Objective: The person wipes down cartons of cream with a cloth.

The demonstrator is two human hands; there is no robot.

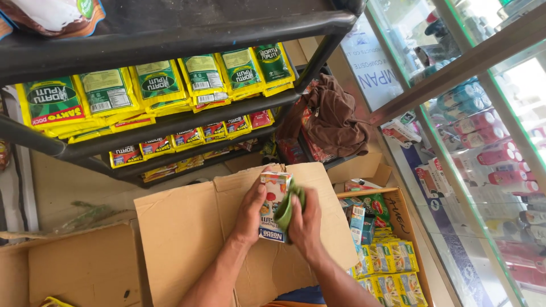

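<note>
Left hand point(250, 213): closed around the left side of a small printed carton point(272, 206), held upright above the flattened cardboard sheet point(187, 233) at centre.

Right hand point(305, 224): closed on a green cloth point(287, 207), which is pressed against the carton's right face. The two hands are just beside each other, with the carton and cloth between them.

Open room: the cardboard sheet lies broad and bare to the left of the forearms; its far edge runs close below the lowest shelf of the black metal rack point(170, 122). A second cardboard box point(85, 270) borders it at lower left. To the right, space is narrow, bounded by a glass display cabinet point(483, 142) with bottles and tubes behind the panes.

Containers:
- Open cardboard box point(401, 213), right of the hands: holds rows of small yellow-and-green cartons point(392, 261), standing packed together, with a few blue ones at its near-left corner.
- Rack shelves: upper tier holds a row of yellow-and-green sachets point(159, 82); lower tier holds smaller red-and-yellow packets point(187, 137).
- Brown cloth point(333, 116): bunched on the rack's right end.
</note>
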